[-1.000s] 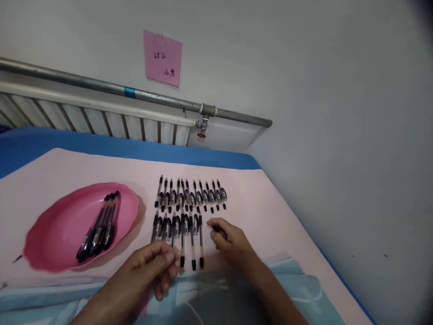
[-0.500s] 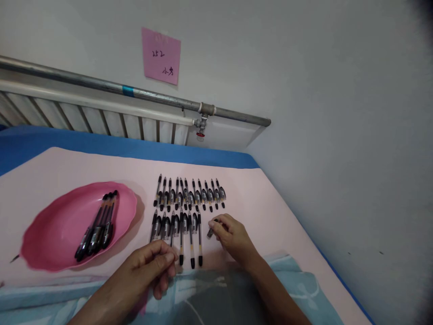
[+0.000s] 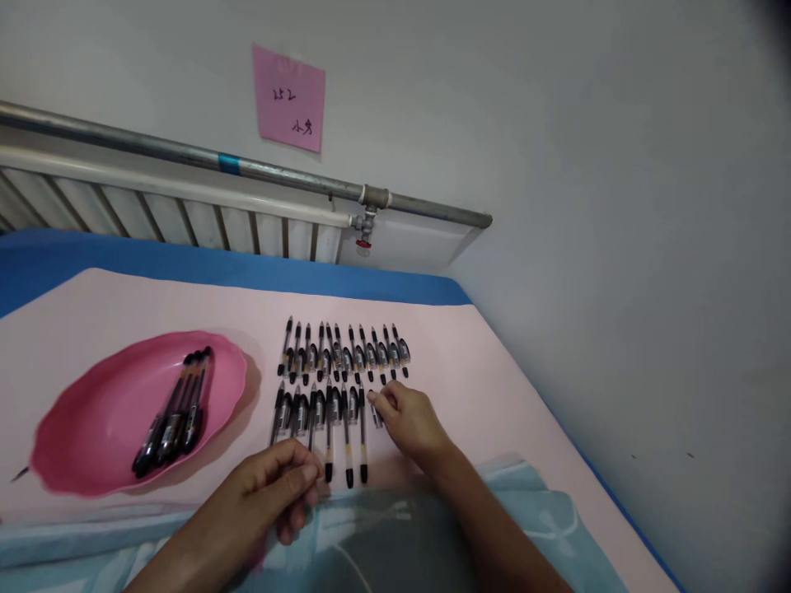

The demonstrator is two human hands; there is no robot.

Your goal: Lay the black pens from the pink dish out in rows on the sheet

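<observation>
Here's the pen cap [image 3: 376, 412], clear with a dark end, just right of the last pen in the near row, and the right hand [image 3: 415, 422] has it pinched between thumb and fingers. Over to the left hand [image 3: 281, 486]: loosely curled, thumb by the forefinger, over the lower ends of the leftmost pens; whether those fingers grip anything, I can't tell.

The near row of uncapped pens [image 3: 363, 445] points its tips away from the person, with loose caps [image 3: 336, 405] lying between them. Right behind runs the far row of pens [image 3: 337, 350], caps tucked in there too. Off to the left, a pink scalloped bowl [image 3: 92, 424] carries a few capped pens [image 3: 176, 412], slanted against its right side. All on a pink worktop [image 3: 457, 371], light-blue fabric [image 3: 537, 498] along the near edge. Beyond: white radiator [image 3: 203, 224], metal pipe [image 3: 166, 144], red-handled valve [image 3: 364, 231], and a pink note [image 3: 288, 99] reading "252" on the wall.
</observation>
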